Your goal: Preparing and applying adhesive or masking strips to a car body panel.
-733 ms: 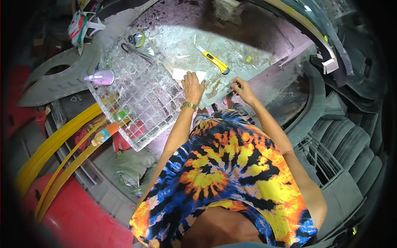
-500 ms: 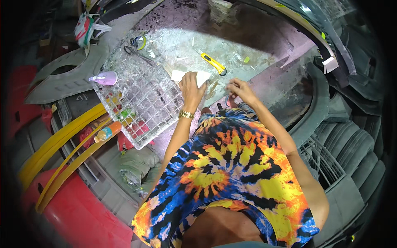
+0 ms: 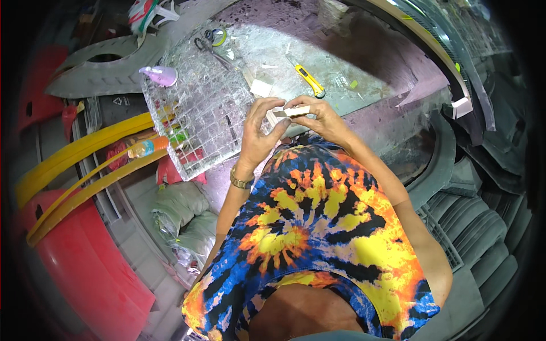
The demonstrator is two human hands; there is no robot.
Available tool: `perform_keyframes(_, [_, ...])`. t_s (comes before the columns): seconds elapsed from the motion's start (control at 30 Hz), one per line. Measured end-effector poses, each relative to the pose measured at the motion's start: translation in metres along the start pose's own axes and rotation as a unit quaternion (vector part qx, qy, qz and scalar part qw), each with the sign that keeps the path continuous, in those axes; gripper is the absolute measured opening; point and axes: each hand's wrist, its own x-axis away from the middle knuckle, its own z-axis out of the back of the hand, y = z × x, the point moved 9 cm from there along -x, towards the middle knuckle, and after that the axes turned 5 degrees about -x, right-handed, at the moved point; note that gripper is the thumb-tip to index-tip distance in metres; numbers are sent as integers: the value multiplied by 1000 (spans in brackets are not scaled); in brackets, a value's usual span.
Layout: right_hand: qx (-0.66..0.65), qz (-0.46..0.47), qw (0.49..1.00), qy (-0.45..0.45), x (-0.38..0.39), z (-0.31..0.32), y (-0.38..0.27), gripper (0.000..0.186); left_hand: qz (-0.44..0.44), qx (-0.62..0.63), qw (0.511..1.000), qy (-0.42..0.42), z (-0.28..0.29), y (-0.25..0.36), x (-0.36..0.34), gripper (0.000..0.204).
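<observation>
A small folded piece of stiff white paper (image 3: 294, 111) is held up between my two hands, close in front of my body. My left hand (image 3: 257, 135) pinches its left end with thumb and fingers. On the other end, the fingers of my right hand (image 3: 329, 124) are closed. Just beyond my left fingers, a white paper piece (image 3: 261, 87) lies on the worktable (image 3: 273, 48). Farther off to the right rests a yellow utility knife (image 3: 309, 80), its blade pointing away from me.
A wire grid (image 3: 199, 122) covers the table's left side, with a purple cup-like thing (image 3: 160, 75) on it. Scissors (image 3: 211, 52) and a tape roll (image 3: 216, 37) lie beyond. Yellow strips (image 3: 85, 149), an orange bottle (image 3: 147, 146) and a red panel (image 3: 85, 261) sit at left.
The white paper was under my left hand on the table; a folded piece is now lifted in both hands. My right hand has come left to grip it. The whole view has shifted slightly.
</observation>
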Motion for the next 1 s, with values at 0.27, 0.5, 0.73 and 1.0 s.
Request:
perform_keyframes(0.27, [75,38,995,-44,-8,-28,-20,19,32,108,991,-74,14,-22,8,12])
perform_keyframes(0.5, [44,15,998,-30,-7,-33,-8,17,143,261,950,-94,23,-32,10,28])
perform_keyframes(0.73, [-53,-64,996,18,-6,-36,5,17,-40,-1,999,0,44,-26,24,43])
perform_keyframes(1.0, [-91,-61,993,52,-9,-42,1,18,-83,-29,993,75,39,-24,35,32])
